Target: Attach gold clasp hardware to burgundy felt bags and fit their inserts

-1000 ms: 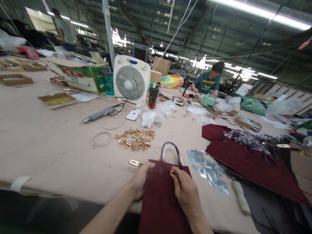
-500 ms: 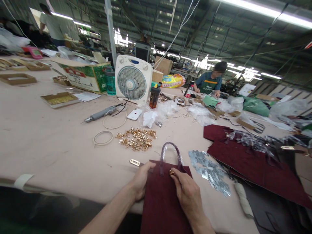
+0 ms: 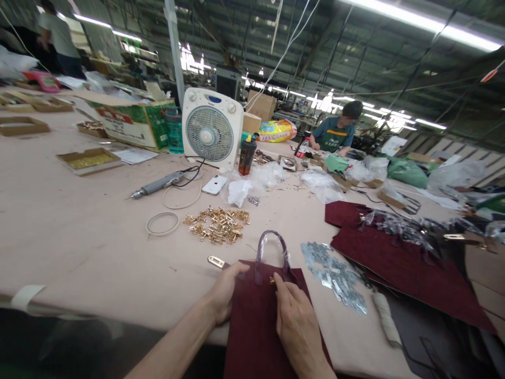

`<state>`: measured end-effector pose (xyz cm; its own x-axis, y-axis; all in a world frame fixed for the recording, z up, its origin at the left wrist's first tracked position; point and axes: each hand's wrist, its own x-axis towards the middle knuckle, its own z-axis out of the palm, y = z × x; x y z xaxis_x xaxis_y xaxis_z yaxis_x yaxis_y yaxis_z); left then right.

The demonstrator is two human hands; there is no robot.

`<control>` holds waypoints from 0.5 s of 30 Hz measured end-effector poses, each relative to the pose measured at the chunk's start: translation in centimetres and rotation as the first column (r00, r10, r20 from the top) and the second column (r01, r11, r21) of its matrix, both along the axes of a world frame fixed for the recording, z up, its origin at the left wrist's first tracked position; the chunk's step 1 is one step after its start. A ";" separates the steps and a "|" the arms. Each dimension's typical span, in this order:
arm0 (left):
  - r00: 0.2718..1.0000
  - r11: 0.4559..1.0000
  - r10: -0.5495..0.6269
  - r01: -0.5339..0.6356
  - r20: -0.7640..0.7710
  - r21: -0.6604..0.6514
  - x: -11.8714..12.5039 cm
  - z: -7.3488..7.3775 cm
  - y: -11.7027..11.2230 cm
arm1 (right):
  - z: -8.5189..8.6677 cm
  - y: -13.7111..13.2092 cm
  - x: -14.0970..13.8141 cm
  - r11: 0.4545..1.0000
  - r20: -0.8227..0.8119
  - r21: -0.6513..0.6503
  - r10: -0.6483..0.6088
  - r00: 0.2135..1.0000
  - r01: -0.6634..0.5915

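Observation:
A dark red handbag (image 3: 252, 326) stands at the table's front edge, its plastic-wrapped handle (image 3: 272, 237) arching upward. My left hand (image 3: 225, 292) is closed on the bag's upper left edge, thumb on the front panel. Past that hand sticks out a strap with a gold slotted plate (image 3: 215, 261). Against the upper front panel sits a small gold turn-lock (image 3: 272, 280), with the fingertips of my right hand (image 3: 294, 310) closed at it and partly covering it. Loose gold turn-locks (image 3: 219, 225) lie heaped beyond the bag. To its right spread flat silver metal plates (image 3: 333, 273).
More dark red bags (image 3: 386, 263) are stacked at right, beside a pale roll (image 3: 386, 318). Left of the gold heap lie a tape ring (image 3: 162, 223) and a grey electric screwdriver (image 3: 158, 185). Behind stand a box fan (image 3: 209, 129) and a bottle (image 3: 246, 156). A co-worker (image 3: 335, 131) sits across the table.
My right fingers have shifted slightly at the turn-lock, uncovering some of it on the left. My left hand keeps its hold on the bag. The whole view has moved a little.

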<state>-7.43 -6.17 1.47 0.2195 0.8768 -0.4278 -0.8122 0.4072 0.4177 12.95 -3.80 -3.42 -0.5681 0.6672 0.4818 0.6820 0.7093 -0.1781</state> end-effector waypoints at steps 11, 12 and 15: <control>0.999 0.998 0.009 -0.011 0.048 0.054 0.0 -0.8 0.2 | -1.3 -0.3 -0.4 1.000 -0.214 -0.017 -0.015 0.977 0.012; 0.998 0.997 0.019 -0.024 0.064 0.072 0.0 -0.9 0.1 | -1.5 0.1 0.0 1.000 -0.244 -0.005 0.018 0.970 -0.020; 0.995 0.997 -0.062 0.058 0.084 0.055 0.0 -1.8 0.3 | -2.6 1.4 1.2 0.994 -0.278 -0.018 0.103 0.955 -0.112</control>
